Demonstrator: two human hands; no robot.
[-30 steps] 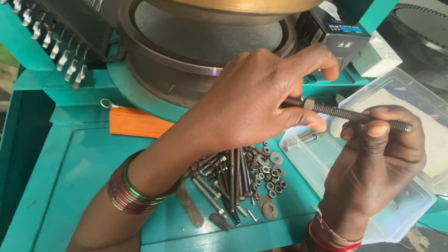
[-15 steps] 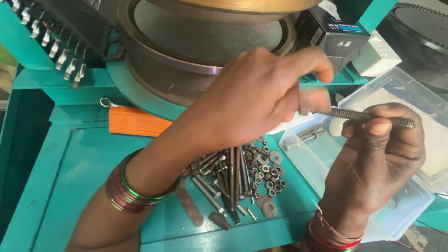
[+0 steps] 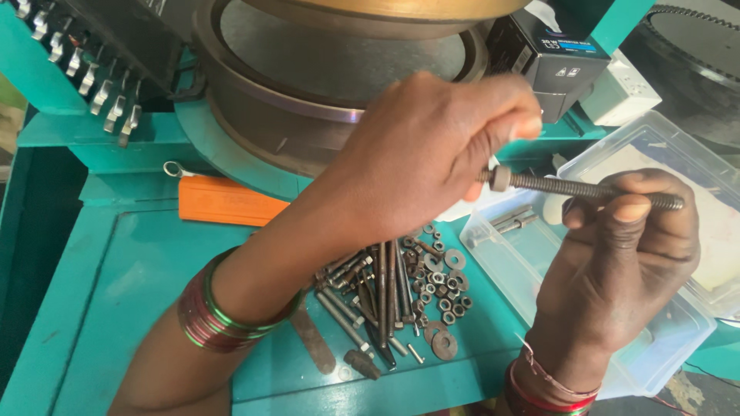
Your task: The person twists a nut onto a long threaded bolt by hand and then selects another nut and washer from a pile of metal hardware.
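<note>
Currently the right hand [image 3: 617, 262] pinches the threaded rod [image 3: 586, 189] near its far end, fingers closed on it. Left hand [image 3: 432, 154] is closed around the rod's other end, where a nut [image 3: 500, 179] sits. Judged: nut only just started, most thread left. Rod is held above the clear plastic box [image 3: 678, 339], long axis roughly 9-to-3 o'clock, tilted slightly down toward 3.

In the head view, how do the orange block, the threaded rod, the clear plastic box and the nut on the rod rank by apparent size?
1. clear plastic box
2. threaded rod and orange block: too similar to rank, and the rod is nearer the camera
3. nut, smallest
</note>
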